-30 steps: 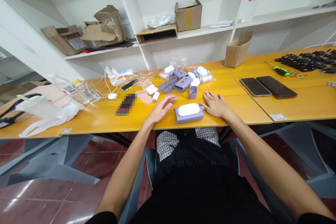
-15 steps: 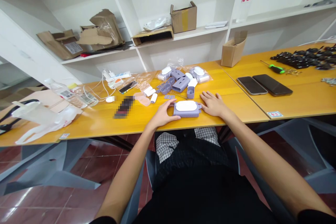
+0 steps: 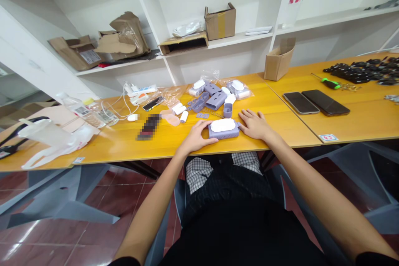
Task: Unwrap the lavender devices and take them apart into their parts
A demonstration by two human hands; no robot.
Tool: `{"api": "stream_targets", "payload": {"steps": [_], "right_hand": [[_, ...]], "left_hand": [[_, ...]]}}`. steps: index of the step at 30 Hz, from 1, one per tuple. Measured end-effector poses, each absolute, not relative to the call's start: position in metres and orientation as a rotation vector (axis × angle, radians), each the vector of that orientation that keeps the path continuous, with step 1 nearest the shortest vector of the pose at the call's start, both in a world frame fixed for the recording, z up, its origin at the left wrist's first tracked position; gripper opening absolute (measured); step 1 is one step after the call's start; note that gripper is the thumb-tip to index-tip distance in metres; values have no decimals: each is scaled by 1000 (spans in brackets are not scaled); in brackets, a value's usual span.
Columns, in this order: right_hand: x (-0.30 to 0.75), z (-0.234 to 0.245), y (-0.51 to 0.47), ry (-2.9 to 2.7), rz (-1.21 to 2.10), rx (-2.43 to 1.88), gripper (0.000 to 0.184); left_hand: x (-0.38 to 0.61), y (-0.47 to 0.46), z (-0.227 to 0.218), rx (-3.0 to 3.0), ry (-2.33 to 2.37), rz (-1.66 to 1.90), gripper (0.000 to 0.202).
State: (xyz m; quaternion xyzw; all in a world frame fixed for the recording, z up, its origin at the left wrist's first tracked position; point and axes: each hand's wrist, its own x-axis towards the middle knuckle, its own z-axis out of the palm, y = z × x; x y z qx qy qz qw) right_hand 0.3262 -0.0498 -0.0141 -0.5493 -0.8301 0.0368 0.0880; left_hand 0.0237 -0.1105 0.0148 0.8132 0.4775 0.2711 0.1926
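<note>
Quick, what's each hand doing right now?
Left hand: open, resting against the purple case, apparently not gripping it.
Right hand: open, flat on the table, holding nothing.

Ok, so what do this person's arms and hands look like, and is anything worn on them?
The left hand and right hand are bare, with no gloves, watch or bracelet showing. The forearms are bare too, and black sleeves show only at the bottom edge of the view.
</note>
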Motion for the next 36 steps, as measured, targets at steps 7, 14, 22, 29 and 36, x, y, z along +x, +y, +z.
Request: {"api": "stream_targets", "payload": {"steps": [7, 14, 22, 29, 36], "right_hand": [[327, -14, -49, -2472, 123, -1621, 68], [326, -14, -51, -2484, 92, -1610, 64], [328, -16, -50, -2463, 101, -1594, 59], [328, -16, -50, -2424, 112, -1568, 58], [327, -19, -48, -2419, 79, -1536, 54]], "left_hand": [[24, -111, 17, 2243, 1351, 749, 76], [22, -99, 21, 2145, 1271, 660, 80], [24, -82, 15, 2089, 1203, 702, 85], [28, -89, 9, 2188, 1353, 700, 87], [30, -93, 7, 2288, 1417, 675, 83]]}}
